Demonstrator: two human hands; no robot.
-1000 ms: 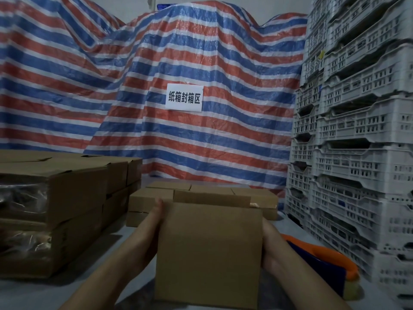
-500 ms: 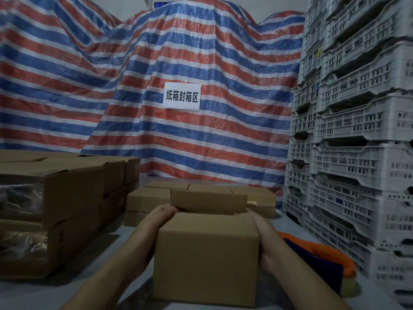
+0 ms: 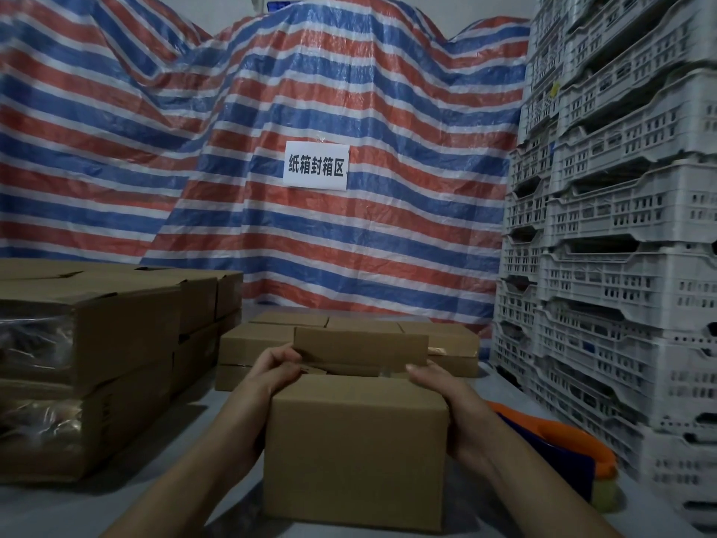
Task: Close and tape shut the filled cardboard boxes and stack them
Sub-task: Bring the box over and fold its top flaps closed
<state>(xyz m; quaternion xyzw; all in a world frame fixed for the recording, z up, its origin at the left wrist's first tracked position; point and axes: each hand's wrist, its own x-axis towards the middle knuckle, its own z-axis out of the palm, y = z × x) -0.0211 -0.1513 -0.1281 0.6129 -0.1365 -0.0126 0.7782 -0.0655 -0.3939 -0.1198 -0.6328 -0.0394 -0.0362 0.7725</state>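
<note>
Right now the small box sits on the grey table, near the person and in the middle. Its top is not closed yet. The far flap stands up, and the near flap is folded flat. No tape is on this box that I can see, so I think closing, taping and stacking are all left to do for it.

Some work looks done. Flat closed boxes lie just behind it, and bigger boxes are piled on the left. I cannot tell if those are all taped.

The left hand is at the far left corner of the box top. Its fingers are curled and pinch the edge of the standing flap. The right hand is on the right side of the box, fingers bent over the top edge and holding it.

An orange and blue tape tool lies on the table, just right of the box, with no hand on it.
</note>
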